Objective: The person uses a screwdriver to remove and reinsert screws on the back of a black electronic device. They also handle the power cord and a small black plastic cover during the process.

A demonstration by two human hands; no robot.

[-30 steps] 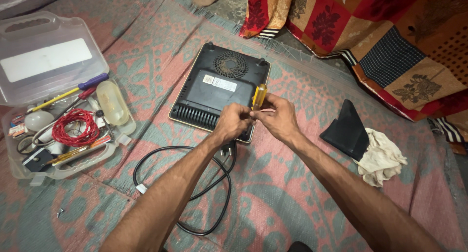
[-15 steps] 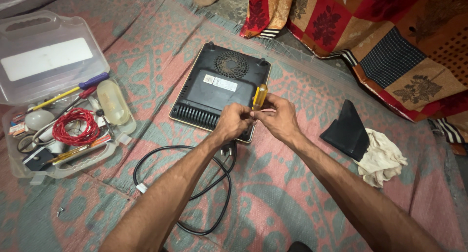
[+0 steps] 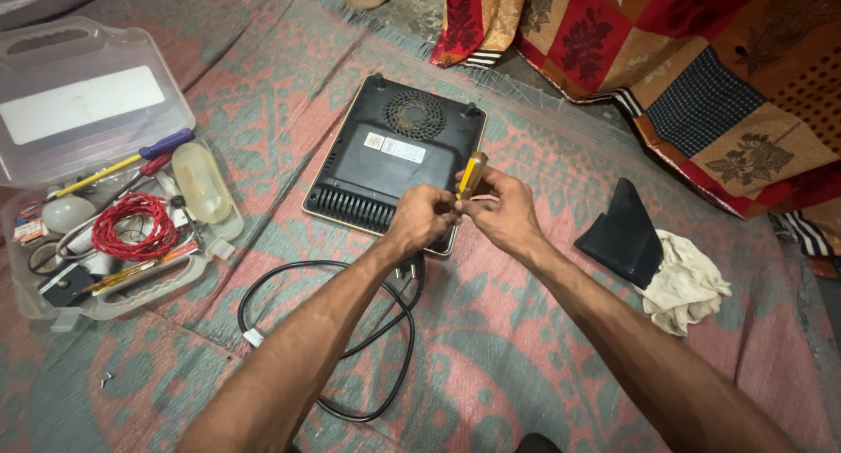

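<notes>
Yellow plastic shows between the fingers: it is the handle of a screwdriver [image 3: 470,174]. The right hand [image 3: 501,215] is wrapped around the tool, gripping it just under the handle. The left hand [image 3: 420,221] is bunched up right beside it, fingertips touching the lower end, where the tip is hidden. Whether that hand pinches a small part cannot be told.

The tool stands almost upright, handle up and leaning a bit away, tip pointing down. Straight under both hands is the near right corner of a black cooker [image 3: 394,159] lying upside down, with a round fan grille and a row of slots. Both hands are equally close to that corner.

A black cord [image 3: 350,339] loops on the woven mat [image 3: 491,357] near the left arm. Far to the left sits a clear toolbox [image 3: 114,155] with a red wire coil [image 3: 133,227]. To the right lie a black pouch [image 3: 624,234] and a white rag [image 3: 688,282].
</notes>
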